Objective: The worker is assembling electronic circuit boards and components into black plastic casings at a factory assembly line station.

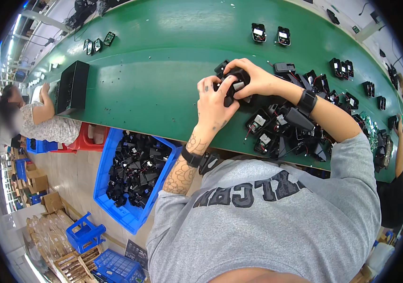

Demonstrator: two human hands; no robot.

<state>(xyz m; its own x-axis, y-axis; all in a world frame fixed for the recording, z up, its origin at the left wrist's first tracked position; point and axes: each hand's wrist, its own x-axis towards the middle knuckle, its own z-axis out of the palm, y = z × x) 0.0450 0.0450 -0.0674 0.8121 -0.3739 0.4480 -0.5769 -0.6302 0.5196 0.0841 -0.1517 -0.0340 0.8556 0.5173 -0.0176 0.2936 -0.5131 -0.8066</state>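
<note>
Both my hands meet over the green table, fingers curled around a black plastic device housing [240, 80]. My left hand [213, 101] grips it from the near left side. From the far right, my right hand [253, 78] wraps its fingers and thumb about it. Fingers cover much of the housing, so its inside is mostly hidden. Just right of my hands lies a heap of black device housings [295, 120], several showing circuit boards, white labels and thin red wires.
A blue bin [102, 181] full of black parts stands left of me, below the green table [135, 89]. On the table are a black box [79, 87], two open housings [259, 33] and small boards [98, 45]. People sit at the left and right; a blue stool [84, 233] is on the floor.
</note>
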